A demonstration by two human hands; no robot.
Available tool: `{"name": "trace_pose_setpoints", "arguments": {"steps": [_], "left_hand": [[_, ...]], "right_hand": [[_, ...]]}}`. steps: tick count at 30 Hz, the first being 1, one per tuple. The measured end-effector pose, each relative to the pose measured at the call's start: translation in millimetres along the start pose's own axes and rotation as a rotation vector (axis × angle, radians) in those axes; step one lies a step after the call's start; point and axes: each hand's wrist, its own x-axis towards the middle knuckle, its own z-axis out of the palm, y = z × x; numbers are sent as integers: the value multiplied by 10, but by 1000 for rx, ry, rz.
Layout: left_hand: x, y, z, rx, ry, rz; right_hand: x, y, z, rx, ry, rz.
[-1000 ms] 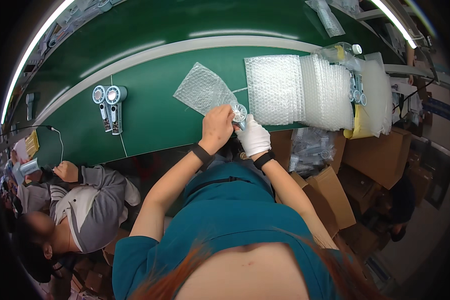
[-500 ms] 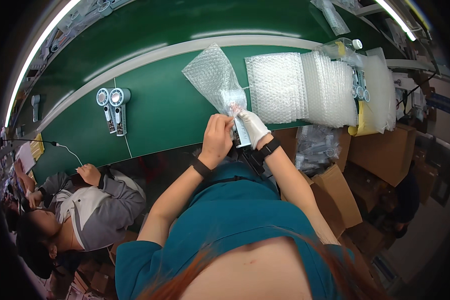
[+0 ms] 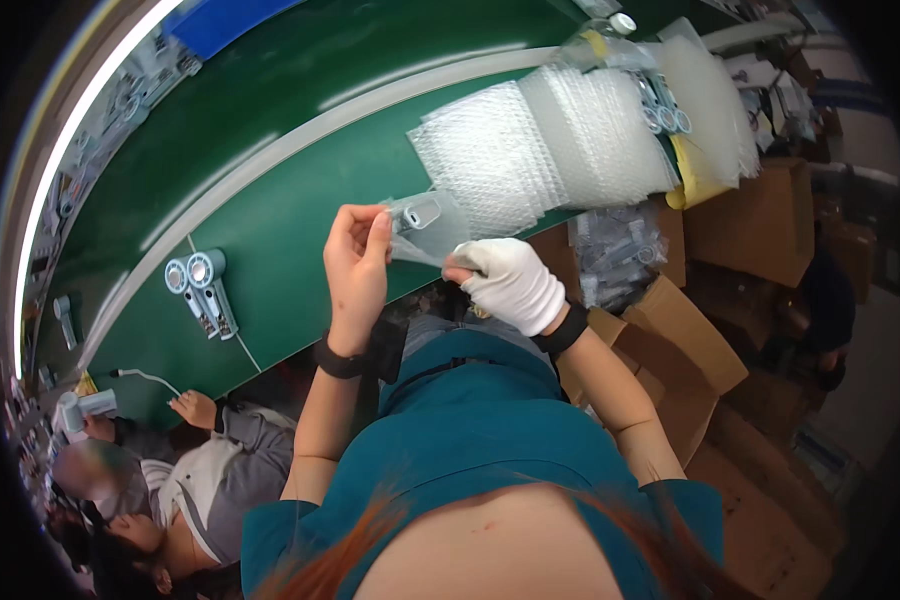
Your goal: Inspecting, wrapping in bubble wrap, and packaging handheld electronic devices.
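Observation:
Between my hands is a clear bubble-wrap bag (image 3: 444,232) with a light-blue handheld fan (image 3: 422,212) in it. Only the fan's rounded end shows; its head cannot be made out. The bare fingers and thumb of my left hand (image 3: 356,275) pinch the bag's left side beside the fan. My right hand (image 3: 511,286), in a white glove with bare fingertips, is closed on the bag's lower right edge. Beyond the bag lies a fanned-out stack of bubble-wrap bags (image 3: 490,150), touching or nearly touching it.
Two light-blue fans (image 3: 202,290) lie on the green bench (image 3: 300,250) at left. A co-worker (image 3: 215,475) sits nearby, one hand at a white cable (image 3: 150,375). Cardboard boxes (image 3: 685,335) and a clear bag of fans (image 3: 618,255) are at right.
The bag has swung round and come lower, so the fan's rounded end now faces up. My hands have drawn apart, one on each side. The view has turned and shifted.

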Motion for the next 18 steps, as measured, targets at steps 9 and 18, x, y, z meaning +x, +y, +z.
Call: {"name": "trace_pose_setpoints", "arguments": {"steps": [9,18], "left_hand": [[98,-330,615,486,-509,169],[281,-1354,525,1262,-758,614]], "right_hand": [[-1228,-102,-625,331,539,620],[-3344,804,-191,620,1712,1102]]}}
